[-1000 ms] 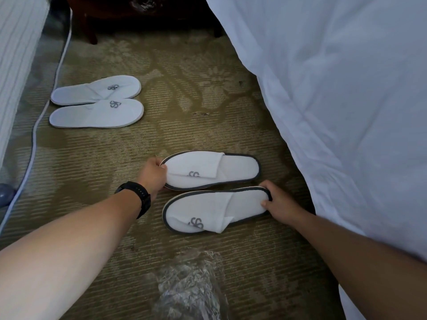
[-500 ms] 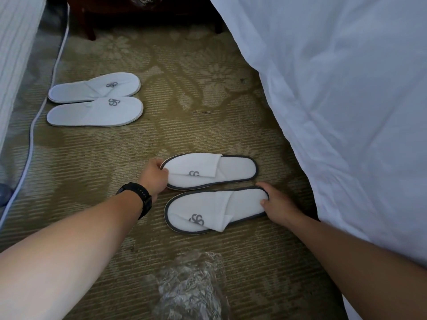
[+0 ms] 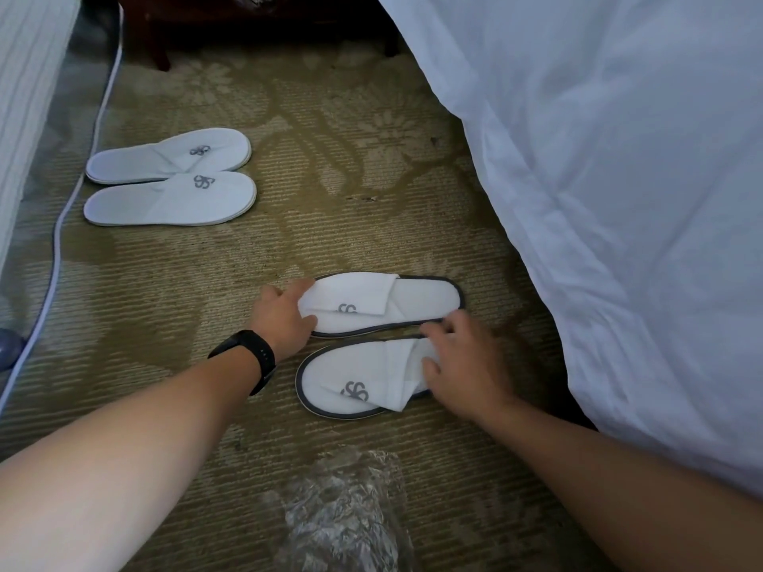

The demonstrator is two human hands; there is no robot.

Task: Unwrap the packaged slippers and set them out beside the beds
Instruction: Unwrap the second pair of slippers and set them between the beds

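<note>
Two white slippers with dark trim lie side by side on the carpet by the right bed. My left hand (image 3: 283,319) grips the toe end of the far slipper (image 3: 413,301), thumb on top. My right hand (image 3: 462,365) lies over the heel half of the near slipper (image 3: 351,375), fingers spread and loosely bent, touching the strap's edge. A second all-white pair (image 3: 169,177) sits flat near the left bed. The crumpled clear plastic wrapper (image 3: 342,518) lies on the carpet between my forearms.
The right bed's white duvet (image 3: 598,200) hangs down to the floor close to the slippers. The left bed's striped edge (image 3: 24,97) and a white cable (image 3: 62,208) run along the left. Dark wooden furniture legs (image 3: 161,55) stand at the back.
My right hand has come off the near slipper's heel end and moved left onto its top. The left hand stays on the far slipper's toe. The view has shifted slightly.
</note>
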